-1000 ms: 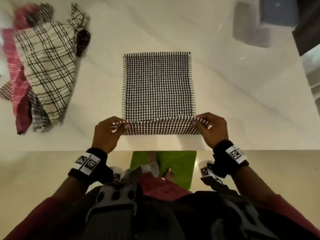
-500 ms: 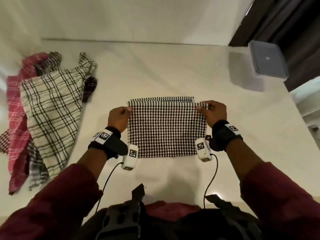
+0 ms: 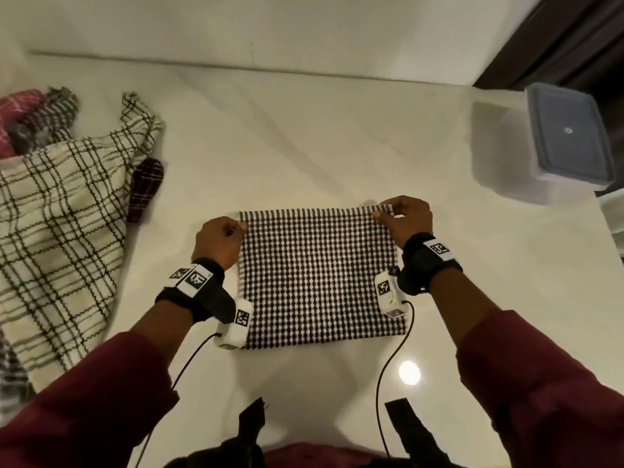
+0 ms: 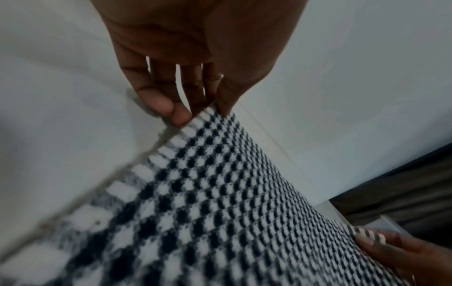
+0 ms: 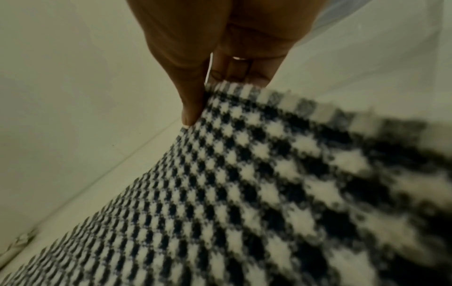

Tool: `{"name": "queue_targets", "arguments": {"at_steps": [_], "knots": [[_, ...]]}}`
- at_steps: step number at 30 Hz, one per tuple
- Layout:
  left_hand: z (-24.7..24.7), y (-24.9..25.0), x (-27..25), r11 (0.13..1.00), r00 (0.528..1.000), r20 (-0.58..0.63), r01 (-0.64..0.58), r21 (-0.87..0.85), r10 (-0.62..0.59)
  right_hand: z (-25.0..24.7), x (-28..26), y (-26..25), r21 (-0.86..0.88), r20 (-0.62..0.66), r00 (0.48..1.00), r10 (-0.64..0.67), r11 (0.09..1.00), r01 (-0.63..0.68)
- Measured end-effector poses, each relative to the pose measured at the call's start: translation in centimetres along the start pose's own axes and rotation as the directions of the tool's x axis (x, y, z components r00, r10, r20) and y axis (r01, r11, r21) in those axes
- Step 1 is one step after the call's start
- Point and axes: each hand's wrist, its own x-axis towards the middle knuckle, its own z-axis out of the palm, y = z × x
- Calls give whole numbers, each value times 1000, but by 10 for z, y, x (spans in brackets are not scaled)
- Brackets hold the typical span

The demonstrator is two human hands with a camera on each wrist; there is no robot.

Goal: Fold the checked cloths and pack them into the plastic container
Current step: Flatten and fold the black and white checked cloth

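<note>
A black-and-white checked cloth (image 3: 317,278) lies folded in half on the white table (image 3: 304,140), its fold toward me. My left hand (image 3: 236,228) pinches the far left corner between thumb and fingers, seen close in the left wrist view as the cloth (image 4: 220,203) held by my left hand (image 4: 208,110). My right hand (image 3: 383,211) pinches the far right corner, and the right wrist view shows the cloth (image 5: 220,193) in that hand (image 5: 205,92). The plastic container (image 3: 567,143) with a grey lid stands at the table's far right corner.
A heap of other checked cloths lies at the left: a cream plaid one (image 3: 57,238) on top, red ones (image 3: 20,103) behind, a dark one (image 3: 145,187) beside it. The wall (image 3: 270,25) runs along the table's far edge. Dark furniture stands behind the container.
Both hands carried the cloth's near edge up and over to the far edge, folding it in half. They now hold the top corners level with the far edge.
</note>
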Motion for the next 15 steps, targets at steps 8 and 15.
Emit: {"name": "queue_targets", "arguments": {"at_steps": [8, 15], "knots": [[-15, 1, -37, 571, 777, 458, -629, 528, 433, 46, -54, -39, -483, 468, 866, -176, 770, 417], [-3, -14, -45, 353, 731, 681, -651, 672, 51, 117, -97, -23, -404, 867, 486, -109, 417, 815]]}}
